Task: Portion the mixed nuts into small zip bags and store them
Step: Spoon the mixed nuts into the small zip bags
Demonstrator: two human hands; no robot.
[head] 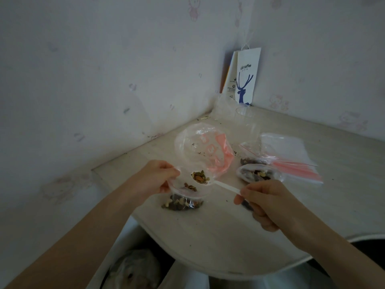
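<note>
My left hand [155, 177] pinches the open mouth of a small zip bag [184, 198] that stands on the table with mixed nuts in its bottom. My right hand [263, 202] grips the handle of a white plastic spoon [226, 187]. The spoon's bowl holds a heap of nuts [200, 177] just above the bag's mouth. A large, nearly empty clear bag with pink print [205, 150] lies behind. Another small bag holding nuts [258, 173] rests open at the right, with a third one [250, 156] behind it.
A stack of empty zip bags with red strips [291, 158] lies at the right. A white paper coffee bag with a blue deer [245, 77] stands in the wall corner, clear plastic cups [242, 113] before it. The table's curved front edge [208, 270] is near me.
</note>
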